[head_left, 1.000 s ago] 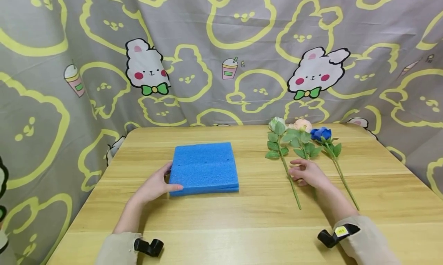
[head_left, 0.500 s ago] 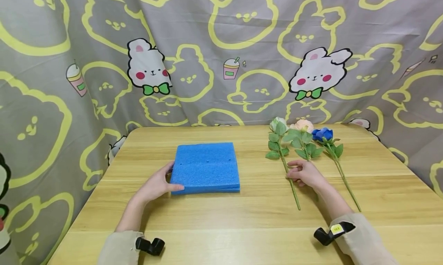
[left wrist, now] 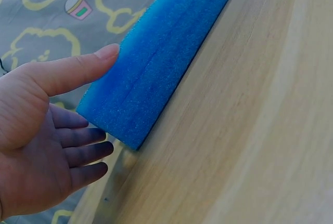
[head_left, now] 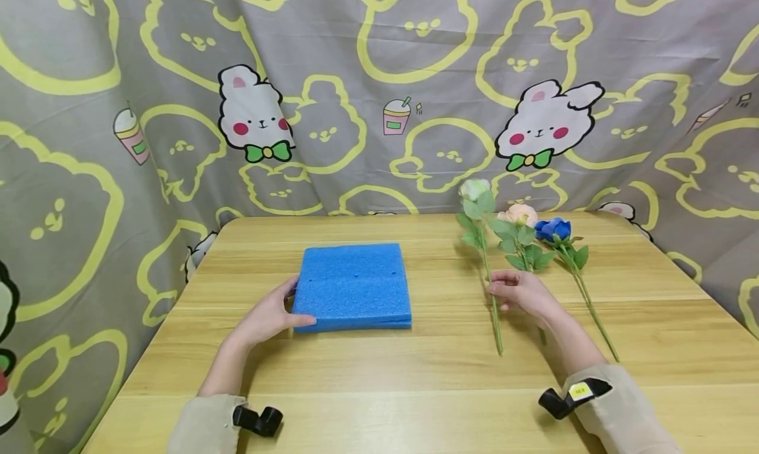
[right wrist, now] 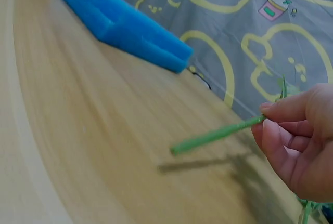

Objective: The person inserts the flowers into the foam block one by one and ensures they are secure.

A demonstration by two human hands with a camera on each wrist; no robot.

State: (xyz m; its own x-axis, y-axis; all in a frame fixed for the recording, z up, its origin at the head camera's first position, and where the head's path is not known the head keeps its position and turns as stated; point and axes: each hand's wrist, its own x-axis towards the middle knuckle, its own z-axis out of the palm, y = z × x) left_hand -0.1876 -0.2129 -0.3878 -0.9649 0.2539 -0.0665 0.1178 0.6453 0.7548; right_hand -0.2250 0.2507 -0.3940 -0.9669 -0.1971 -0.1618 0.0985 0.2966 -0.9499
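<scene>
A blue foam block [head_left: 352, 286] lies flat on the table. My left hand [head_left: 273, 315] rests at its left front corner; the thumb touches the front face and the other fingers extend loosely along the left side, partly hidden in the head view. With thumb and fingertips, my right hand [head_left: 524, 296] pinches the green stem of a white artificial rose [head_left: 476, 190]. In the right wrist view the stem's cut end [right wrist: 179, 148] hangs above its shadow on the wood. Right beside this hand lie a pale pink flower [head_left: 518, 215] and a blue flower [head_left: 554, 230].
The wooden table [head_left: 367, 381] ends at a grey patterned curtain [head_left: 332, 39] behind and at the sides. A stem [head_left: 595, 315] of the blue flower lies right of my right forearm. The pink flower's stem passes under that hand.
My right hand has taken hold of the white rose's stem and raised the flower; its bloom now stands higher, against the curtain. The left hand and the foam block stay about where they were.
</scene>
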